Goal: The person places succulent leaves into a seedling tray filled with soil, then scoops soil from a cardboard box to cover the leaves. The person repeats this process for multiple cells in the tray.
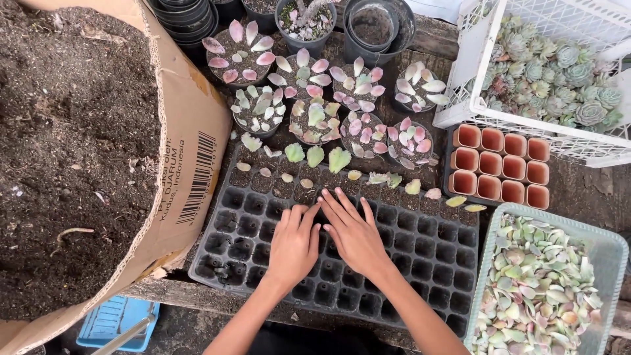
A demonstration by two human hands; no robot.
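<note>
Nearest the lens, the cardboard box of dark potting soil (79,151) fills the left side of the frame. At lower centre lies the black seedling tray (420,263) on the wooden counter (197,297), its top rows filled with soil and single succulent leaves (315,155), the lower cells bare. The left hand (294,246) and right hand (355,233) rest flat on the tray's middle cells, fingers spread, side by side and touching, holding nothing. At lower right a clear tub of loose succulent leaves (539,289) sits just beside the tray. Upper right, a white crate of rosette succulents (552,72); below it, small terracotta-coloured pots (503,164). Round black pots of leaf cuttings (315,92) crowd the top centre.
</note>
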